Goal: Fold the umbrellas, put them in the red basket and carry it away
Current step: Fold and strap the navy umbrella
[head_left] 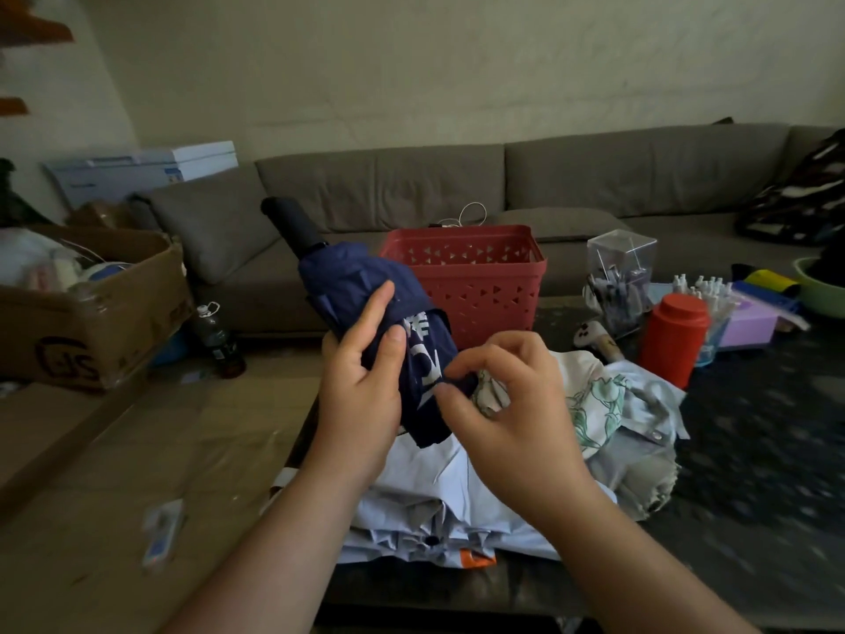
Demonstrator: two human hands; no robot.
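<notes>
A dark, glossy bench [754, 427] carries everything. Beyond the grip stands the red basket [466, 286]. Below and right of the grip lie a pale blue umbrella [420, 510] and a floral umbrella [599, 404], heaped together. Farther right stand a red canister [674, 338], a clear box [619, 276], a purple box [750, 324] and a green bowl [818, 286].

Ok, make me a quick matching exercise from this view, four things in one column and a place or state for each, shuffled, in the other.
Things:
1. navy umbrella
2. red basket
3. red canister
4. cardboard box

Places or states:
A. far left, holding white items
B. gripped by the left hand
C. right of the basket, on the dark table
D. behind the hands, no umbrella visible inside

Pairs: 1-B, 2-D, 3-C, 4-A
</notes>
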